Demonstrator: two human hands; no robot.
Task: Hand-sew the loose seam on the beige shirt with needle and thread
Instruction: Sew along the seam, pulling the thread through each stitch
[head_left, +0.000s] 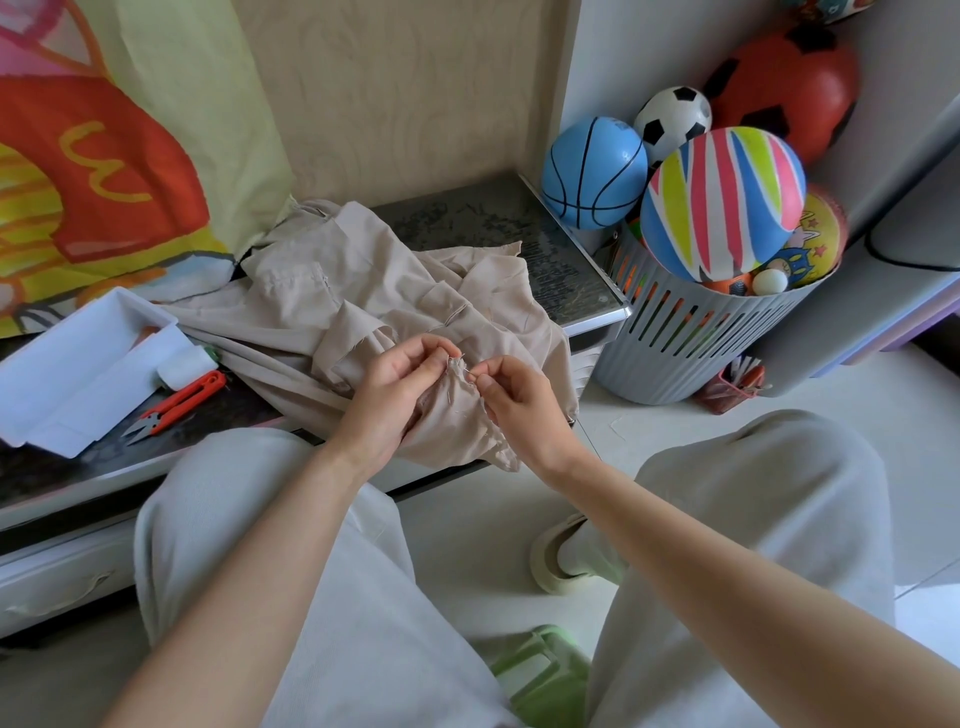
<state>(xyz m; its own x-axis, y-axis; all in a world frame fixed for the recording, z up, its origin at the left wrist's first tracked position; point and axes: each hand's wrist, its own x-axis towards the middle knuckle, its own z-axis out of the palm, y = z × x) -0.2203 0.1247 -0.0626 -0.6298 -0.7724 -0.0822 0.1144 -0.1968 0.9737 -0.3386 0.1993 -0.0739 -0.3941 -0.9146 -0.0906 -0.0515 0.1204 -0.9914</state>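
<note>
The beige shirt lies crumpled on a low dark table, with one part hanging over the front edge. My left hand pinches a raised fold of the shirt at the seam. Just to the right of it, my right hand pinches the thin needle, whose tip sits in the fabric fold. The thread is too fine to make out clearly.
A white plastic tray and a white spool sit at the table's left, with orange thread snips beside them. A grey slotted basket full of balls stands at the right. My knees and slippers fill the foreground.
</note>
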